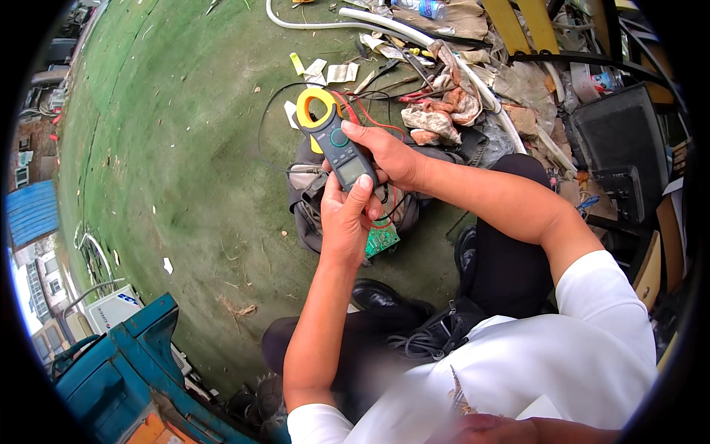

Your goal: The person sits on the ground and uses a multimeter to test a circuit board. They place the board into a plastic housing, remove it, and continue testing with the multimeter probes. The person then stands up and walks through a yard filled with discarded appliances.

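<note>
Both of my hands grip a dark clamp meter with a yellow jaw, a round dial and a small screen. My left hand wraps its lower end, thumb by the screen. My right hand holds it from the right, thumb beside the dial. Red and black leads loop around the meter and down past my hands. Below them lies a grey and black bag, with a green circuit board at its front, partly behind my left hand.
Scraps, cloths and white tubing litter the green floor at upper right, beside a dark panel. A teal metal object stands at lower left. My legs and shoes are below; a blurred skin-coloured shape at the bottom edge is unclear.
</note>
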`<state>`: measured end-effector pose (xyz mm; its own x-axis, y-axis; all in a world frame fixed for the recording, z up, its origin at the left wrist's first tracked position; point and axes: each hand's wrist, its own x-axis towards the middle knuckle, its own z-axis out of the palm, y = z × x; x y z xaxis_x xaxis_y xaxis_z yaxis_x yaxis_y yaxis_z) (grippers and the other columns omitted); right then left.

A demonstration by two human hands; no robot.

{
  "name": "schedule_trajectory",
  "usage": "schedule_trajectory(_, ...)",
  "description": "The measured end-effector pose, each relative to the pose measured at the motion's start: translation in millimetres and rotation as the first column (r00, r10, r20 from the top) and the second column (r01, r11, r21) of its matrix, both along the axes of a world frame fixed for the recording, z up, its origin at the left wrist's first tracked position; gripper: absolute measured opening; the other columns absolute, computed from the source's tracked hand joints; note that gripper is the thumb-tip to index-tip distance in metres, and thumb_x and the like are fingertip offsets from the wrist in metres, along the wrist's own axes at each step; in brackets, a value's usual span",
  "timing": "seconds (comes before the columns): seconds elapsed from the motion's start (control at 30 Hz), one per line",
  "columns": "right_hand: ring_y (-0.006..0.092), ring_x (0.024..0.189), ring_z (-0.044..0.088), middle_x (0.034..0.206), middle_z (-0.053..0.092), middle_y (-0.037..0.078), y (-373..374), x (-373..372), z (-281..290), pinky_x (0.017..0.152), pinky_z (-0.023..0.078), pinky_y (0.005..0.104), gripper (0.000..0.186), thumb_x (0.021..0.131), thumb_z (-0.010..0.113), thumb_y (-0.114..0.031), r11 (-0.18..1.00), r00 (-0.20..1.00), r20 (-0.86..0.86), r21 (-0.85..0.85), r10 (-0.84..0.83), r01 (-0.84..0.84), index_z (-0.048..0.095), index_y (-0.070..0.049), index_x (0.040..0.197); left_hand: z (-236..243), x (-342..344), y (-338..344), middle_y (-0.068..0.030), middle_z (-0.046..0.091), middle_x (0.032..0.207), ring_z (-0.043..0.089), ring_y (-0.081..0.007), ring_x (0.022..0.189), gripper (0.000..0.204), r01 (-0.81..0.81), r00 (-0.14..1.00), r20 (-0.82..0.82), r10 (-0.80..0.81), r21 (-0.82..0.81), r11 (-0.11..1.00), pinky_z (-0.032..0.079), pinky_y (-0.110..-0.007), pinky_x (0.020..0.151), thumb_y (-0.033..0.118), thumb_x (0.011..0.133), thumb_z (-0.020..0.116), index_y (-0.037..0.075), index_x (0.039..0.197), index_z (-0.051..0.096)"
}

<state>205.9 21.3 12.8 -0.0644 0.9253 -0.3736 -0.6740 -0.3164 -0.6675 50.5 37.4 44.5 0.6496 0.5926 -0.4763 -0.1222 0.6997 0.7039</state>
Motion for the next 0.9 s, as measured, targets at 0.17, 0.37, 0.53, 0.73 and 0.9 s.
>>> schedule_trajectory(0.17, 0.0171, 0.087, 0.071, 0.105, 0.071, 0.011, 1, 2, 0, 0.071, 0.06, 0.0292, 0.059, 0.105, 0.04, -0.056, 0.999, 0.999, -0.017, 0.02, -0.028, 0.029, 0.062, -0.004, 0.125, 3, 4, -5, -0.0033, 0.062, 0.101, 0.053, -0.013, 0.07, 0.043, -0.003, 0.999, 0.042, 0.002, 0.029, 1.0, 0.045, -0.028, 0.068, 0.02, 0.094, 0.073, 0.006, 0.127, 0.049)
schedule_trajectory(0.37, 0.0169, 0.088, 0.071, 0.104, 0.071, 0.011, 4, -2, -2, 0.072, 0.059, 0.0299, 0.056, 0.107, 0.039, -0.053, 0.999, 1.0, -0.003, 0.028, -0.026, 0.026, 0.062, -0.004, 0.124, 3, -4, -2, -0.0048, 0.063, 0.104, 0.058, -0.0143, 0.075, 0.05, 0.011, 0.998, 0.056, -0.013, 0.037, 0.999, 0.048, -0.029, 0.074, 0.017, 0.09, 0.076, 0.005, 0.13, 0.048)
schedule_trajectory(0.53, 0.0112, 0.084, 0.067, 0.096, 0.072, 0.005, 1, -1, 5, 0.074, 0.055, 0.0293, 0.042, 0.102, 0.06, -0.042, 0.994, 0.992, 0.075, -0.007, -0.105, 0.106, 0.07, -0.003, 0.113, 4, -13, 2, -0.0055, 0.063, 0.104, 0.06, -0.0142, 0.078, 0.053, -0.012, 0.998, 0.068, 0.012, 0.006, 1.0, 0.051, -0.03, 0.073, 0.014, 0.09, 0.075, 0.003, 0.132, 0.046)
schedule_trajectory(0.73, 0.0072, 0.083, 0.063, 0.091, 0.074, 0.004, -1, -9, -1, 0.075, 0.053, 0.0277, 0.033, 0.098, 0.071, -0.032, 0.98, 0.868, 0.464, 0.164, -0.179, 0.115, 0.075, 0.0, 0.105, 1, -11, 2, -0.0036, 0.059, 0.101, 0.058, -0.0133, 0.069, 0.058, -0.116, 0.966, -0.196, 0.167, 0.251, 0.961, 0.05, -0.028, 0.06, 0.023, 0.092, 0.07, 0.006, 0.14, 0.041)
schedule_trajectory(0.9, 0.0115, 0.09, 0.064, 0.09, 0.072, 0.004, -3, -2, 15, 0.087, 0.052, 0.0301, 0.035, 0.105, 0.057, -0.029, 0.97, 0.882, 0.448, 0.239, -0.142, 0.035, 0.073, 0.002, 0.105, 11, -30, 22, -0.0046, 0.055, 0.1, 0.05, -0.0116, 0.062, 0.063, -0.037, 0.952, 0.277, 0.129, -0.313, 0.949, 0.042, -0.025, 0.053, 0.042, 0.093, 0.058, 0.01, 0.145, 0.043)
